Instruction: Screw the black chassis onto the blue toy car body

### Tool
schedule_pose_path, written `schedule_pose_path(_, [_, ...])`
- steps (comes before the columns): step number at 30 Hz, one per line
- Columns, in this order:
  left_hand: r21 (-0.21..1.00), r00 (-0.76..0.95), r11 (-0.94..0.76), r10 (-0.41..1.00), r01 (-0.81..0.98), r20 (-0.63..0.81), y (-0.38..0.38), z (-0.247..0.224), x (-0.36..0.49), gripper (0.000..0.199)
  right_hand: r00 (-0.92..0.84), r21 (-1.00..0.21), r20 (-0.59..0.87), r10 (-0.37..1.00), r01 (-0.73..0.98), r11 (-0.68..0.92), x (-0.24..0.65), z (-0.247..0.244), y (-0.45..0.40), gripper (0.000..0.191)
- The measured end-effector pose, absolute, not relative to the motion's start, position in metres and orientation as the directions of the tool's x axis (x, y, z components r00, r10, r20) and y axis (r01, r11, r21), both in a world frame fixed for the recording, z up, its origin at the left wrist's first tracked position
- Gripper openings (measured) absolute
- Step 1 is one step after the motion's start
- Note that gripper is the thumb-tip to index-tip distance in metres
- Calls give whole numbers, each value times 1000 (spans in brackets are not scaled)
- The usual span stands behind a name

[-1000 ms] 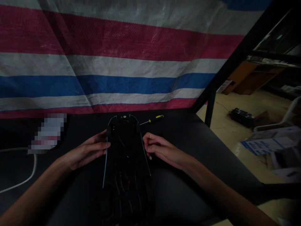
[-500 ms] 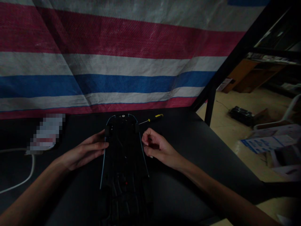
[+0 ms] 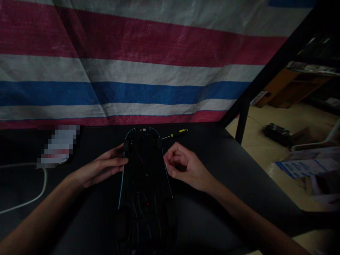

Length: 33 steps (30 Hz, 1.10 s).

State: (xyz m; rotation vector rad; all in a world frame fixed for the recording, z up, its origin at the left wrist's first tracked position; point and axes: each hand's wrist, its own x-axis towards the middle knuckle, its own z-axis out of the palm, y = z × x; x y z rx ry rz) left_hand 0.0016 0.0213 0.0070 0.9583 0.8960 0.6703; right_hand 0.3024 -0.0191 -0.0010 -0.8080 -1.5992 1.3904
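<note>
A dark toy car lies upside down on the black table, its underside facing up and a light blue trim line along each edge. My left hand is closed on the car's left side, thumb over the edge near the front wheel. Beside the car's right edge, my right hand has its fingers curled toward the thumb, with the tips at or very near the edge. Whatever it may hold is too dark to make out. Past the car's far right wheel lies a screwdriver with a black and yellow handle.
A blurred-out pale object lies at the left with a white cable beside it. Behind the table hangs a striped tarp. A black frame post stands right; boxes and papers lie on the floor beyond.
The whole view has shifted a little, so things appear farther right. My right hand's fingers have shifted slightly at the car's edge; my left hand keeps its hold.
</note>
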Motion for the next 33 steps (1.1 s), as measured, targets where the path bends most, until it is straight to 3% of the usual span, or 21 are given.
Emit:
schedule_pose_path(10, [896, 476, 434, 811, -98, -341, 19, 10, 3, 67, -431, -948, 255, 866, 66, 312, 300, 8, -26, 15])
schedule_pose_path(33, [892, 428, 445, 824, -84, -371, 20, 5, 1, 78, -514, -709, 448, 731, 293, 641, 305, 10, -30, 18])
